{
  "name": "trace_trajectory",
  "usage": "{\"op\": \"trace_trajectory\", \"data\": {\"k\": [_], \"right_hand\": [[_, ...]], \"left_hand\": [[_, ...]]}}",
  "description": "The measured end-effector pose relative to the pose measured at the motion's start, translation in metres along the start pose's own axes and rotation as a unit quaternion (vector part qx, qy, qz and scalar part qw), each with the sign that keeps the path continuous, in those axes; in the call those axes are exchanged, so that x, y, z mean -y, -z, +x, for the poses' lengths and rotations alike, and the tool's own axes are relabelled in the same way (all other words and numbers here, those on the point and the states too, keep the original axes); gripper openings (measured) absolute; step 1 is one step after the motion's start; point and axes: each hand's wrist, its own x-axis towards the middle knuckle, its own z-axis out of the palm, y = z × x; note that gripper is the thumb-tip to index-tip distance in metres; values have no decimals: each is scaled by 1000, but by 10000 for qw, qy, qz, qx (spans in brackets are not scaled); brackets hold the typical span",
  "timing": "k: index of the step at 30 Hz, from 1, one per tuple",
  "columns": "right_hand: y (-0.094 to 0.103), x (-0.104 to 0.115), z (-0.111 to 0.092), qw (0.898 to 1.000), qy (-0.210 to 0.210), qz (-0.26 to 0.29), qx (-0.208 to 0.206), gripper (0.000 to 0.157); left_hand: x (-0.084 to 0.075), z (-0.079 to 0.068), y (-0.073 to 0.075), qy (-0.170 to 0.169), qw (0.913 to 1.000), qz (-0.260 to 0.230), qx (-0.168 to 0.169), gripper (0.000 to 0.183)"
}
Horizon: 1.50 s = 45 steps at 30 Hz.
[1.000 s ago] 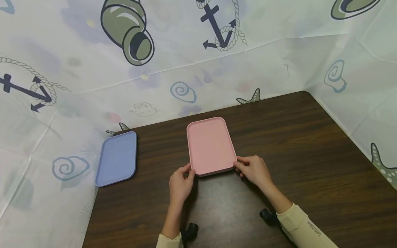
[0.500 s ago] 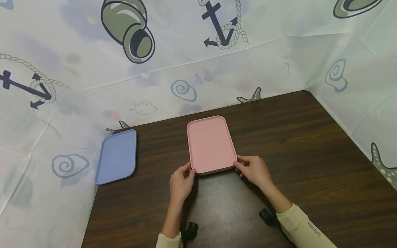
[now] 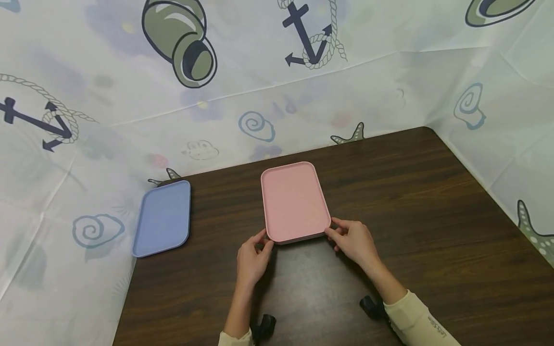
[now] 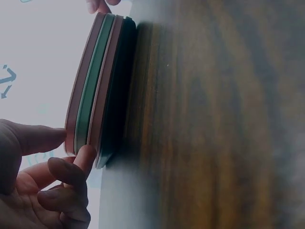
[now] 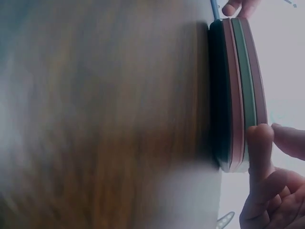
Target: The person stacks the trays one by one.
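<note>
A pink rectangular tray (image 3: 295,202) lies on top of a stack near the middle of the table. Below it, the left wrist view shows a green tray (image 4: 93,71), a second pink tray (image 4: 106,81) and a dark layer (image 4: 117,90) at the bottom. My left hand (image 3: 252,262) pinches the near left corner, thumb on the top tray's rim and a fingertip at the edges just beneath. At the near right corner my right hand (image 3: 355,242) pinches likewise, its index fingertip (image 5: 260,133) against the pink and green edges.
A blue tray (image 3: 164,218) sits at the table's left edge. The dark wood-grain table (image 3: 411,202) meets a white printed cloth (image 3: 259,67) along its back and sides. Black wrist mounts (image 3: 264,327) hang by the sleeves.
Both hands have shifted very slightly toward the near side, with fingers still at the corners. The stack and the blue tray keep their places on the table.
</note>
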Motion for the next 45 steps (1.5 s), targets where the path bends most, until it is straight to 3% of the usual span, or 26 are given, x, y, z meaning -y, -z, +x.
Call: {"op": "trace_trajectory", "data": {"k": [5, 9, 12, 19, 23, 26, 34, 38, 45], "right_hand": [[-4, 9, -10, 9985, 26, 493, -249, 50], [-13, 21, -19, 9952, 346, 806, -433, 48], [-24, 30, -26, 9931, 605, 957, -315, 44], [-58, 49, -39, 9806, 1032, 1312, 1025, 48], [-81, 58, -44, 9678, 1033, 1373, 1839, 50], [-96, 62, -45, 9601, 972, 1503, 2150, 51], [-124, 75, -41, 9450, 809, 1741, 2648, 56], [-135, 81, -36, 9386, 637, 1786, 2883, 59], [-154, 85, -31, 9370, 500, 1737, 2989, 61]], "left_hand": [[2, -10, 5, 176, 9996, -201, 115, 35], [4, -19, 13, 354, 9990, -235, 135, 34], [9, -27, 21, 511, 9983, -265, 133, 34], [33, -42, 46, 927, 9956, -65, 80, 35], [49, -47, 65, 1275, 9918, 78, 20, 36], [60, -48, 82, 1490, 9885, 244, -101, 37], [91, -38, 139, 1877, 9742, 1084, -632, 44], [113, -24, 166, 2209, 9627, 1047, -1163, 45], [147, 5, 213, 2618, 9410, 958, -1917, 49]]}}
